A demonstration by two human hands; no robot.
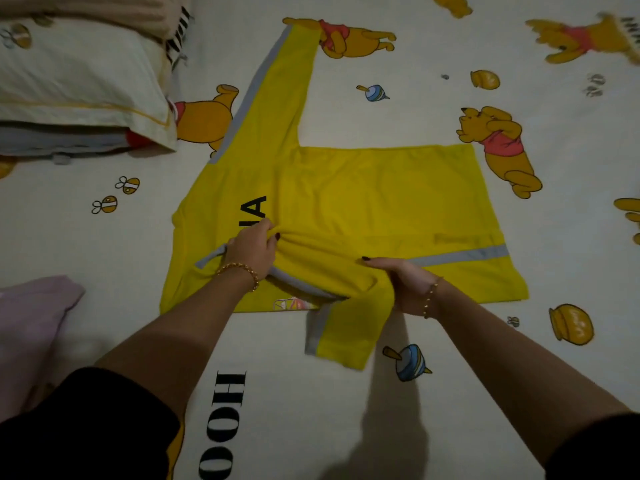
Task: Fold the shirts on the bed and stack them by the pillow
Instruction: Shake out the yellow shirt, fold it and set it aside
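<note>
Working on one yellow long-sleeved shirt with grey stripes and black lettering [363, 188], spread flat at mid-bed, collar end to the left, hem to the right, well apart from the pillow

Gripping a bunch of its cloth just beside the lettering with left hand [251, 249], fingers curled round the fabric. Holding the fold of the near sleeve with right hand [405, 285], thumb on top, fingers tucked under the cloth

Judged early in this fold: near sleeve drawn only partway over the body, cuff hanging past the near edge. Far sleeve lying straight out toward the top of the view, not yet folded. No halving of the body yet. Left to do, by the look of it: both sleeves in, body folded, then carrying across to the pillow

Waiting at lower left: crumpled pale pink garment [31, 323], unfolded, perhaps the next shirt

By the pale printed pillow with yellow piping [79, 88] at upper left: grey and red cloth [86, 138] under its near edge; cannot tell whether folded shirts

Underneath all: cream bed sheet printed with cartoon bears, honey pots, bees and black letters [294, 410], smooth, flat. Beige fuzzy blanket [104, 5] at the top left corner. Dim light; nothing of the room past the bed in view
</note>
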